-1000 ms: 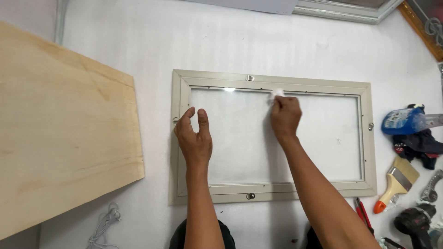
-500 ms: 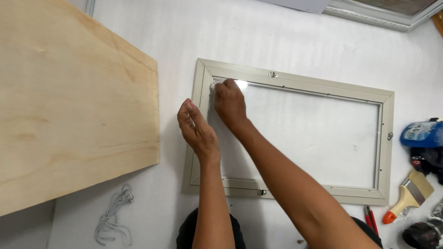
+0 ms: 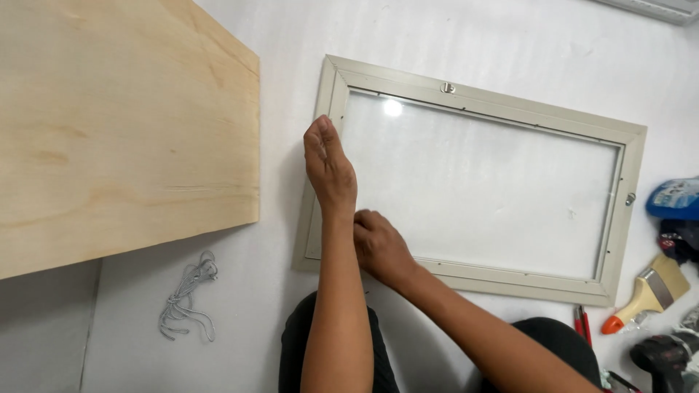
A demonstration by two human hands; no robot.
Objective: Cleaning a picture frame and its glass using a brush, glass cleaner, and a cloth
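A grey-beige picture frame (image 3: 510,98) lies flat on a white surface, with a glass pane (image 3: 495,189) set in it that reflects a light. My left hand (image 3: 329,167) rests edge-on against the frame's left rail, fingers straight and together, holding nothing. My right hand (image 3: 380,247) is curled at the pane's lower left corner, close against my left wrist. Its fingertips are hidden behind my left forearm, so I cannot see whether anything is in them.
A large pale plywood board (image 3: 124,124) lies to the left of the frame. A coiled grey cord (image 3: 186,298) sits below it. At the right edge are a paintbrush (image 3: 648,295), a red-handled tool (image 3: 582,320), a blue object (image 3: 673,198) and a dark power tool (image 3: 666,356).
My right hand has gone from the pane's top edge to its top left corner, then down to the lower left corner. The small white piece at its fingertips no longer shows. My left hand moved up the left rail.
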